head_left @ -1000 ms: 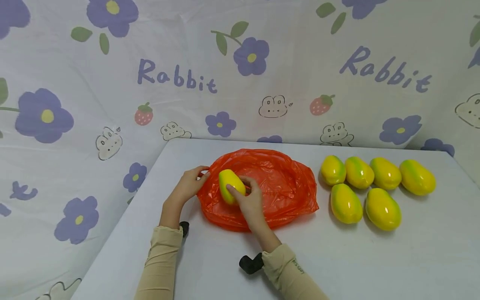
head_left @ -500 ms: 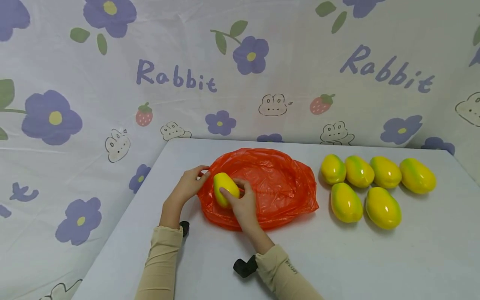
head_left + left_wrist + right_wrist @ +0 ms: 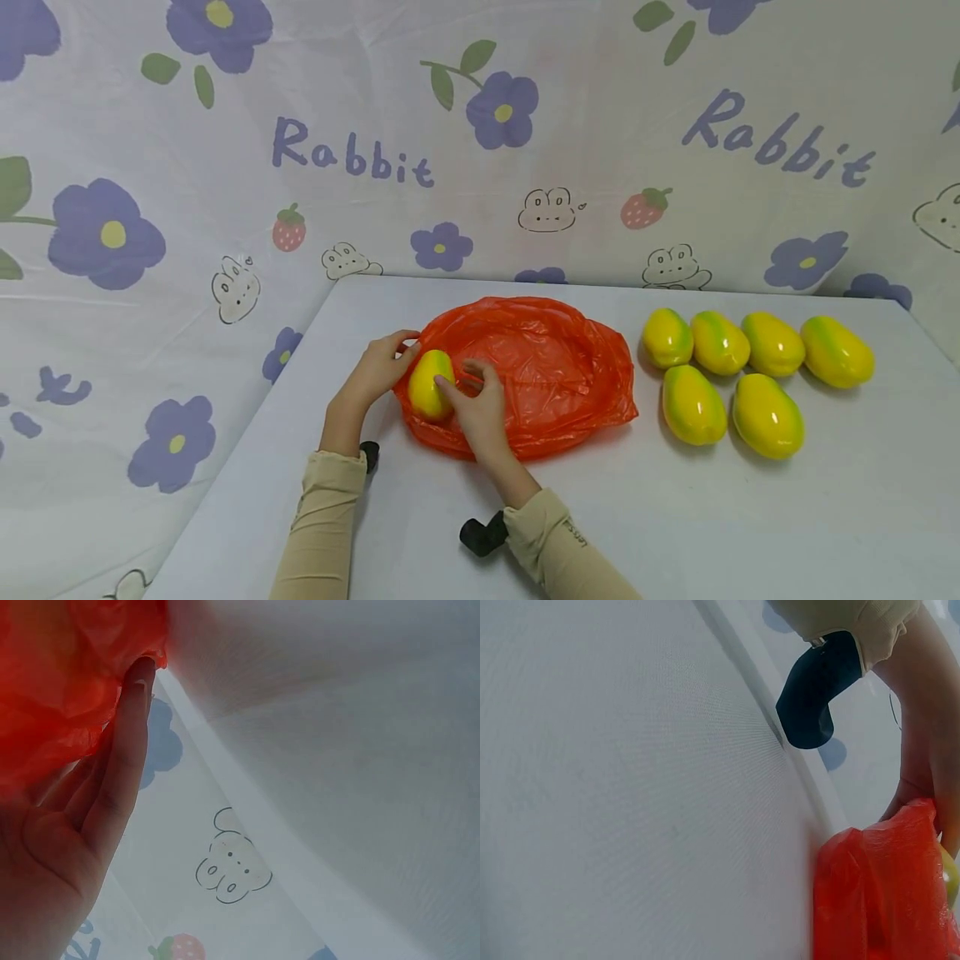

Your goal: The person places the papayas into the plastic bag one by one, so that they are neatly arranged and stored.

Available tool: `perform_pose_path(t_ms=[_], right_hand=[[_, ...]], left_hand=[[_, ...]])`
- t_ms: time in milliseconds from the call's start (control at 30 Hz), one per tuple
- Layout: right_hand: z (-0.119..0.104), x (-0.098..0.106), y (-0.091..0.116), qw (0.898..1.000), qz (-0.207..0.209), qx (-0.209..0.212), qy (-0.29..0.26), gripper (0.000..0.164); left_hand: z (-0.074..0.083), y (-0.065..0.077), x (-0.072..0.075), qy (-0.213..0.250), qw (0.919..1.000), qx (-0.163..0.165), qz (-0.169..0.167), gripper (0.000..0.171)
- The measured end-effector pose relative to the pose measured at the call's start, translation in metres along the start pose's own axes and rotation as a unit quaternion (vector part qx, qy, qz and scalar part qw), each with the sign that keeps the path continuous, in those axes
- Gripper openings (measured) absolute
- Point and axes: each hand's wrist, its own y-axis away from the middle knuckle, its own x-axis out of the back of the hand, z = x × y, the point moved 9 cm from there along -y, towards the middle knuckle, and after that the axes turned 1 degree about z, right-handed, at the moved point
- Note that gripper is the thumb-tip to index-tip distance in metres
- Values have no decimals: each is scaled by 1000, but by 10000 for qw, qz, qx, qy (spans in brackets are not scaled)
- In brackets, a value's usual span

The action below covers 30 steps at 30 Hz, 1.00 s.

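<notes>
I see fruit (image 3: 430,387) between hands | right hand (image 3: 482,410): spread, thumb touching fruit | left hand (image 3: 377,365): pinching bag (image 3: 547,383)

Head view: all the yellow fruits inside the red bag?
No, six yellow-green fruits sit on the white table, to the right of the red bag.

I face a white table (image 3: 862,500), bounded behind and at left by a pale backdrop (image 3: 600,83) printed with purple flowers (image 3: 502,112), strawberries (image 3: 288,230) and "Rabbit" lettering (image 3: 352,156).
</notes>
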Motion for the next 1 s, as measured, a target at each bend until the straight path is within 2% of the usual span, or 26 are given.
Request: perform_pose_path(t_ms=[333,1000], right_hand=[[-1,-2,2,9999,-109,-112,28,55],[-3,3,0,9998,-157,-49,65,53]], left_hand=[[-2,-2,-3,29,10000,40,-45,44],[-2,-2,-1,15,10000,39,-73,44]])
